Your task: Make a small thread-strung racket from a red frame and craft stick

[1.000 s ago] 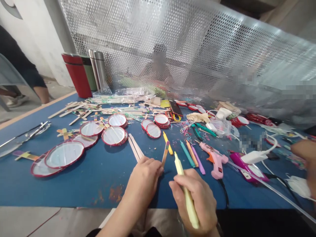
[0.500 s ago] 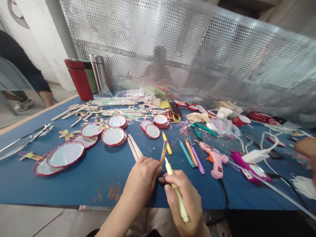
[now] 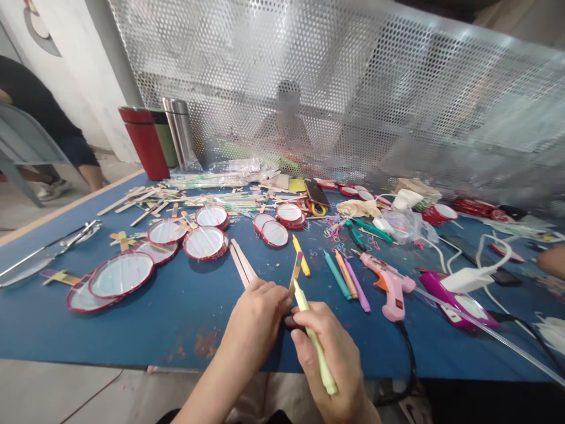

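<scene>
My left hand [image 3: 260,315] is closed on a wooden craft stick [image 3: 297,268] that stands up from the fingers, its upper end striped in purple, green and orange. Two plain craft sticks [image 3: 242,264] stick out past the knuckles of the same hand; whether it grips them is hidden. My right hand [image 3: 331,353] is wrapped round a pale yellow marker [image 3: 315,341], whose tip meets the edge of the striped stick. Just beyond lies a yellow marker [image 3: 301,256]. Teal [image 3: 338,275], orange [image 3: 346,274] and purple markers [image 3: 357,285] lie to the right.
Red-rimmed discs [image 3: 203,242] and loose craft sticks [image 3: 212,203] cover the left and back. A pink glue gun [image 3: 388,282] with its cable, green-handled pliers [image 3: 371,231] and a purple device [image 3: 459,303] lie right. Bottles [image 3: 145,141] stand before a perforated metal screen [image 3: 353,88]. Another person's hand [image 3: 551,260] shows at right.
The pale yellow marker's tip has come slightly left, onto the striped stick. Both hands keep their hold, and the whole view has shifted a little.
</scene>
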Demonstrator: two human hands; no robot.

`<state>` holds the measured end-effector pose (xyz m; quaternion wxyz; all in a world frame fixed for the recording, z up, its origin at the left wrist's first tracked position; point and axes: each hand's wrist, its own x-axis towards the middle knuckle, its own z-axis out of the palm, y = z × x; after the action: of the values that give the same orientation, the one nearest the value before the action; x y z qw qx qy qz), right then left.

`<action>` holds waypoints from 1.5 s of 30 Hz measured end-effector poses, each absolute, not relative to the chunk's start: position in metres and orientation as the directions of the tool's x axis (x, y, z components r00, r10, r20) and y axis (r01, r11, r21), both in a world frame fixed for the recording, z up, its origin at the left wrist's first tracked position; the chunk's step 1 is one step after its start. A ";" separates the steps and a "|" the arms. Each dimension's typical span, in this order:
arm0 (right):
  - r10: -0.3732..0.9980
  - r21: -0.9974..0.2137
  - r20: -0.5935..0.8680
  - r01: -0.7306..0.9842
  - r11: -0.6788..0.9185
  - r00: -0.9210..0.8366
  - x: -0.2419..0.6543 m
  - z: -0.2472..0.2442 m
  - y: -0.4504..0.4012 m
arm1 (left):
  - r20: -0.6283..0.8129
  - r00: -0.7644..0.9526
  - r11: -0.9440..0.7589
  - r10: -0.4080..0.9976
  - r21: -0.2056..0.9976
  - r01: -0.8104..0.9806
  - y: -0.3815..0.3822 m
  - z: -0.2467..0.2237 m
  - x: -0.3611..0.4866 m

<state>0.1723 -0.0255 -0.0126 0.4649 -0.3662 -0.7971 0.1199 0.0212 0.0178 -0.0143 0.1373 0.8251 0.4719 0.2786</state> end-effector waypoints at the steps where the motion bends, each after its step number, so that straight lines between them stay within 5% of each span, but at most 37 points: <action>1: 0.697 -0.531 0.651 0.475 0.701 -0.301 0.172 -0.012 -0.025 | 0.329 0.404 -0.520 0.853 0.489 0.700 0.018 -0.014 0.021; 9: 0.714 -0.551 0.678 0.520 0.652 -0.177 0.171 -0.014 -0.030 | 0.320 0.351 -0.472 0.880 0.518 0.713 0.017 -0.017 0.022; 16: 0.678 -0.501 0.679 0.498 0.708 -0.282 0.171 -0.013 -0.026 | 0.342 0.399 -0.523 0.851 0.480 0.704 0.017 -0.013 0.021; 45: 0.727 -0.593 0.661 0.464 0.659 -0.186 0.170 -0.010 -0.031 | 0.317 0.366 -0.482 0.875 0.506 0.715 0.015 -0.011 0.021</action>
<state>0.1696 -0.0307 -0.0103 0.5032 -0.3920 -0.7590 0.1306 0.0211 0.0154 -0.0113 0.1428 0.8139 0.4885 0.2802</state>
